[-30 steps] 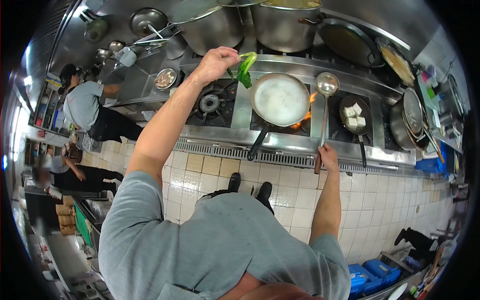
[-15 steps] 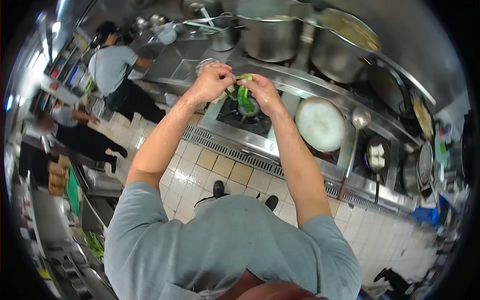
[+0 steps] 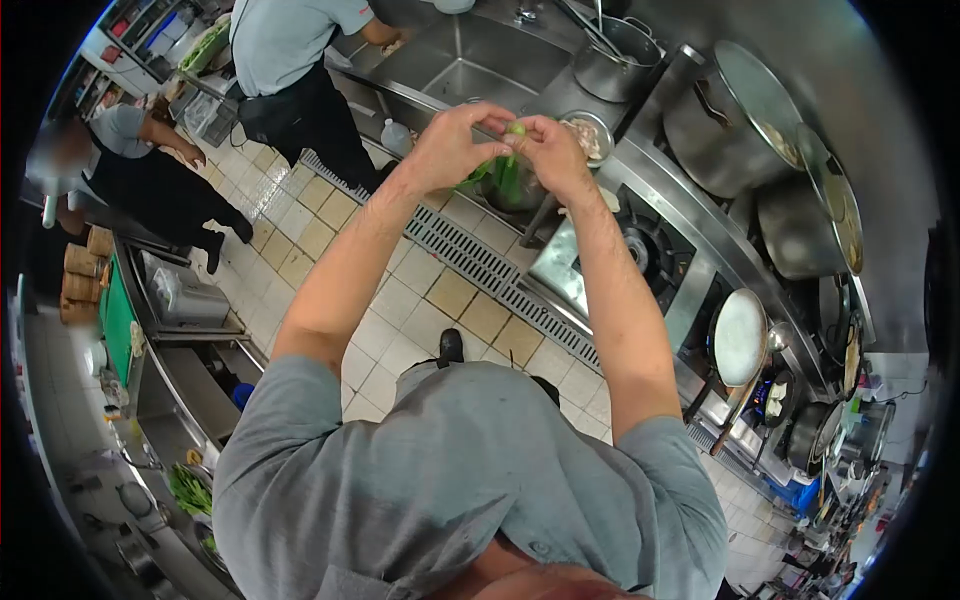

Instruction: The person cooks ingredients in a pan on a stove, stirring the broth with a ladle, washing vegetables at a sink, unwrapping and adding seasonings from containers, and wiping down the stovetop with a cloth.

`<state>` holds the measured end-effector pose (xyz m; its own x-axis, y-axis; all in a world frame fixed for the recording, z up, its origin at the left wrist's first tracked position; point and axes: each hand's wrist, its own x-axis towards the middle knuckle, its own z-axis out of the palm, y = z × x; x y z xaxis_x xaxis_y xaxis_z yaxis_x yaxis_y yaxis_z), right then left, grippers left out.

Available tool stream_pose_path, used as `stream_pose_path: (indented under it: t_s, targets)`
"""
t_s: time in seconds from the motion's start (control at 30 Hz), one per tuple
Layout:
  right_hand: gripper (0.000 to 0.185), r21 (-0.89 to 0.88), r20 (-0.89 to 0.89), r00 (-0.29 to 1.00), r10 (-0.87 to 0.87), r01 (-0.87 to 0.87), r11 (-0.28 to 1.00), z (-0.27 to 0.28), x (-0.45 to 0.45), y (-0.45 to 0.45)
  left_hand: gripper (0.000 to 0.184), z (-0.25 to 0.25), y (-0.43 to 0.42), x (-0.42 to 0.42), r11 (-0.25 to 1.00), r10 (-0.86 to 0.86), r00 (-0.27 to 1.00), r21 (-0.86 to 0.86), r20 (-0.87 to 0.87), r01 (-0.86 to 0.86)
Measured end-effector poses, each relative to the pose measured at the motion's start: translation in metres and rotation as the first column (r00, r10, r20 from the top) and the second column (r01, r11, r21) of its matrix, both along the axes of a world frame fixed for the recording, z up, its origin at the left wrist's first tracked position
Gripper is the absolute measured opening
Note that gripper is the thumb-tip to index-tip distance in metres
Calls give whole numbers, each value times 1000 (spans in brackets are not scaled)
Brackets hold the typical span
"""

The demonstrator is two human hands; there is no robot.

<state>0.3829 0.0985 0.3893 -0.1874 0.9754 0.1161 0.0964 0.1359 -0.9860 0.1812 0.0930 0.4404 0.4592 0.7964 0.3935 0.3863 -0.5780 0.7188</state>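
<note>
Pale floor tiles (image 3: 395, 330) are spreading across the kitchen I am viewing remotely, and a steel stove (image 3: 690, 295) is running down the right side. Beyond the hands, a steel sink (image 3: 465, 75) is opening beside a person in a grey shirt (image 3: 285, 50), who is reaching toward it. Another person (image 3: 150, 180) is standing farther left. At the stove's back, two large pots (image 3: 710, 150) are standing near each other, while a smaller pot (image 3: 608, 75) is sitting beside the sink. Lower right, I am seeing a pan of whitish liquid (image 3: 740, 338) resting near a smaller pan (image 3: 783, 408) that is holding white pieces, with blue flame showing beside it.

Both arms are stretching forward, bringing the left hand (image 3: 450, 150) and right hand (image 3: 556, 160) close together. The right hand is pinching the upper end of a green leafy vegetable (image 3: 508, 178), thumb and fingertips closing on it. The left hand is curving its thumb and fingers around that same end; I cannot tell whether they are gripping. Leaves are hanging below the hands, above a dark round container (image 3: 520, 202). Just beyond the right hand, a bowl of pale pieces (image 3: 603, 132) is sitting.
</note>
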Motion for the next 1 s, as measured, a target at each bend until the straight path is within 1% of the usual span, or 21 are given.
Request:
stream_pose_path:
  t_s: [0.03, 0.07, 0.13, 0.2, 0.27, 0.33, 0.4, 0.47, 0.5, 0.57, 0.6, 0.67, 0.7, 0.73, 0.77, 0.83, 0.87, 0.9, 0.93, 0.97, 1.0]
  targets:
    - [32, -2, -16, 998, 54, -54, 999, 0, -7, 18, 44, 3, 21, -12, 1000, -7, 1000, -5, 2, 7]
    - [32, -6, -15, 999, 48, -48, 999, 1, -12, 37, 41, 5, 42, -21, 1000, -20, 999, 7, -26, 20]
    - [33, -121, 63, 996, 62, -55, 991, 1, -19, 73, 37, 8, 79, -34, 999, -40, 998, 5, -52, 41]
    - [33, -128, 18, 997, 71, -68, 989, 6, -24, 102, 34, 13, 116, -36, 994, -47, 991, -108, -124, 34]
    - [31, -76, 142, 985, 99, -89, 993, 9, -23, 134, 33, 2, 160, -33, 996, -62, 988, -70, -138, 53]
    - [29, -51, 130, 989, 65, -59, 997, -1, -18, 165, 28, 0, 195, -22, 987, -49, 983, -159, -176, 20]
    - [26, -20, 115, 993, 23, -21, 1000, -4, -10, 194, 25, -5, 232, -11, 994, -52, 972, -103, -230, 29]
    - [24, -10, 264, 964, -41, 45, 999, -11, -3, 220, 23, -16, 272, 1, 998, -51, 957, -49, -285, 38]
    - [24, -16, 255, 966, -48, 54, 998, -20, 1, 232, 23, -25, 290, 5, 999, -54, 947, -17, -317, 51]
    - [23, 144, 402, 909, -107, 53, 988, -34, 7, 269, 23, -33, 341, 10, 996, -60, 928, 41, -368, 80]
    - [23, 130, 387, 914, -120, 75, 989, -44, 10, 274, 23, -47, 359, 10, 995, -65, 923, 51, -380, 91]
    - [25, 207, 463, 861, -209, 124, 970, -47, 21, 302, 24, -57, 403, 11, 990, -67, 924, 88, -378, 108]
    - [25, 207, 465, 858, -221, 137, 969, -52, 27, 312, 24, -62, 415, 9, 999, -40, 947, -26, -319, 34]
    - [26, 121, 339, 904, -260, 232, 965, -60, 33, 317, 24, -69, 426, 11, 988, -14, 964, -151, -267, -27]
    - [28, 27, 207, 924, -320, 322, 946, -65, 40, 321, 24, -82, 441, 19, 988, -44, 963, -154, -268, 2]
    - [29, 7, 198, 884, -424, 431, 902, -72, 49, 314, 28, -116, 467, 43, 913, -47, 980, -407, -194, -36]
    - [30, -7, 190, 848, -494, 504, 863, -76, 50, 309, 28, -127, 475, 61, 909, -93, 977, -418, -194, 4]
    - [30, -58, 147, 845, -514, 526, 848, -85, 49, 304, 33, -138, 480, 83, 803, -180, 983, -581, -21, 135]
    - [30, -67, 156, 822, -548, 562, 824, -93, 45, 295, 40, -149, 484, 104, 656, -226, 961, -705, 160, 271]
    - [30, -31, 121, 754, -646, 653, 757, -101, 39, 289, 55, -168, 494, 121, 602, -289, 923, -701, 256, 383]
    - [29, 3, 80, 676, -733, 735, 678, -107, 31, 286, 55, -183, 515, 132, 583, -322, 910, -703, 261, 407]
